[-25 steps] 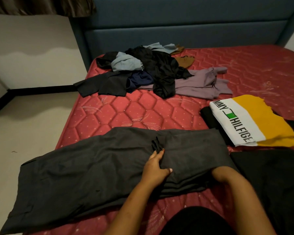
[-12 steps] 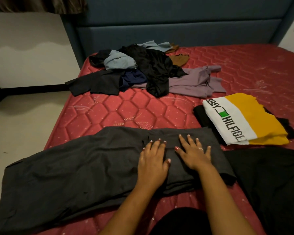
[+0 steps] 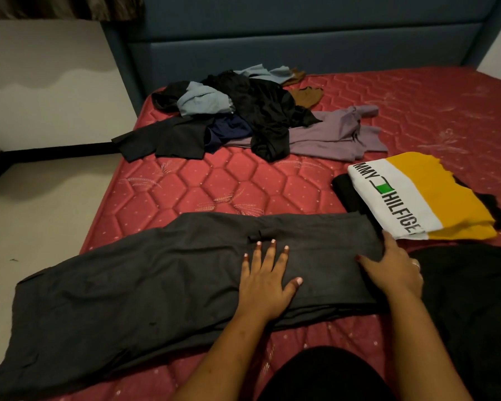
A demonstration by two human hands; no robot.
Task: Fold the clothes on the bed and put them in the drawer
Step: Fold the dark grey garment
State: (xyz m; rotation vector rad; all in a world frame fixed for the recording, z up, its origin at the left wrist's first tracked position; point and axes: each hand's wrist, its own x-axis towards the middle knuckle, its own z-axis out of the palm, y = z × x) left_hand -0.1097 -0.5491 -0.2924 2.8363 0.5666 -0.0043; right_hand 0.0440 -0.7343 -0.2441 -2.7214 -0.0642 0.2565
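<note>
Grey trousers (image 3: 156, 285), left hand (image 3: 265, 285) flat on them, right hand (image 3: 394, 270) shifted aside, gripping their end

The bed (image 3: 214, 183) is red, quilted in hexagons with pale dots. The trousers (image 3: 156, 270) are plain dark grey. The folded shirt (image 3: 417, 198) has a white band with black letters and 1 green square, beside a yellow band. The pile (image 3: 258, 111) mixes black, blue-grey, navy, brown and mauve. The headboard (image 3: 301, 53) is dark blue.
</note>
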